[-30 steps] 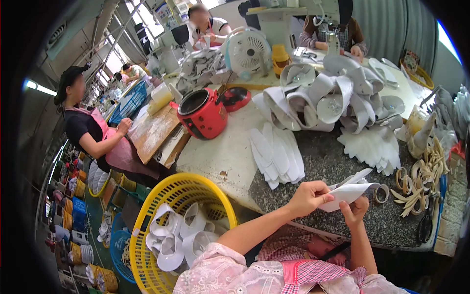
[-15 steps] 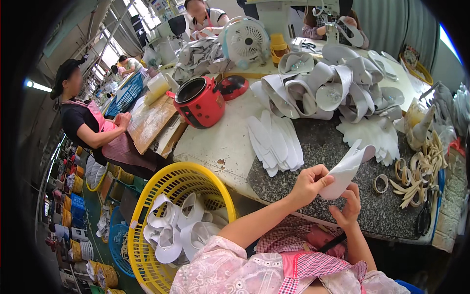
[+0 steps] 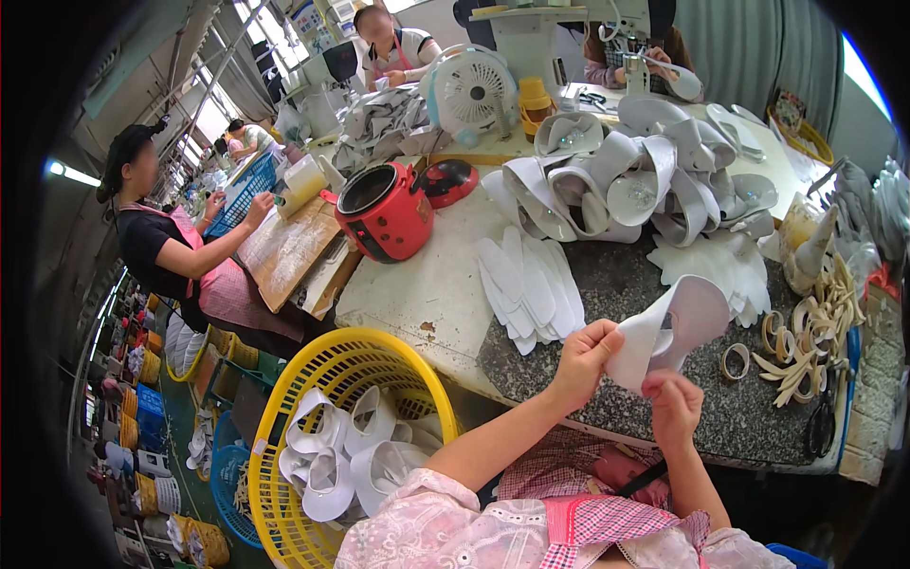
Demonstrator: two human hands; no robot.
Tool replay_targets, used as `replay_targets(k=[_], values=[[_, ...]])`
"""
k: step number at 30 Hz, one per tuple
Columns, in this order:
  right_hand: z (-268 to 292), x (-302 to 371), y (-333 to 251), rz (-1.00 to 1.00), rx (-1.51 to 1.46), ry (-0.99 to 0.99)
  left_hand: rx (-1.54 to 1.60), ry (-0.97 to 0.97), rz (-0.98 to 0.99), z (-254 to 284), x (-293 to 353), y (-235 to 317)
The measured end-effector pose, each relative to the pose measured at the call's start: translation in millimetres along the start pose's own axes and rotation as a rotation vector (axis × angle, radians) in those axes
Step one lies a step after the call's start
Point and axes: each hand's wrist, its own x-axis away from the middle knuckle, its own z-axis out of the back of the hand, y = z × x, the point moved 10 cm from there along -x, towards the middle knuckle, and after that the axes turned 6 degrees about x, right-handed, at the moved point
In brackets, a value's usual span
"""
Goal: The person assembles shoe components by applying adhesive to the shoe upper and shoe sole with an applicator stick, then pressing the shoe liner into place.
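The smooth white piece (image 3: 701,313) bends into a loop; it tilts above the speckled worktop (image 3: 739,417).

Head camera: left fisheye of a head-worn pair, facing down and forward
Bare left hand (image 3: 583,362), bare right hand (image 3: 674,406): close
Speckled dark-grey slab (image 3: 768,417): seen from above
Round white-and-blue plastic fan (image 3: 471,90): farther off

The left hand (image 3: 588,360) pinches the left side of a curved, smooth white sheet piece (image 3: 700,318) and the right hand (image 3: 675,403) its lower tip, above a dark speckled stone slab (image 3: 758,422) at the near edge of the pale worktable (image 3: 417,303). Flat, elongated white pieces (image 3: 536,299) fan over the slab's left edge; tan curled strips (image 3: 801,356) lie by its right edge. A round red cooker (image 3: 387,213) stands near the worktable's left edge.
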Motion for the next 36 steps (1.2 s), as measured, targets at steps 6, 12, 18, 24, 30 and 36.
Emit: replay_targets(k=[6,12,18,24,30,36], values=[[21,0,-4,0.039,-0.170,0.068,-0.942,-0.249,-0.679,-63,26,67],[26,-2,17,-0.172,-0.676,-0.086,-1.472,-0.657,-0.852,-91,43,39],[27,-10,-7,-0.214,-0.489,0.073,-1.322,-0.569,-0.772,-101,35,50],[38,-1,21,-0.352,-0.487,0.210,-1.213,-0.450,-0.773,-82,32,23],[49,-16,-8,-0.191,-0.263,0.276,-1.227,-0.381,-0.537,-80,9,22],[47,-14,-11,-0.084,-0.056,0.293,-0.949,-0.277,-0.242,-51,-1,14]])
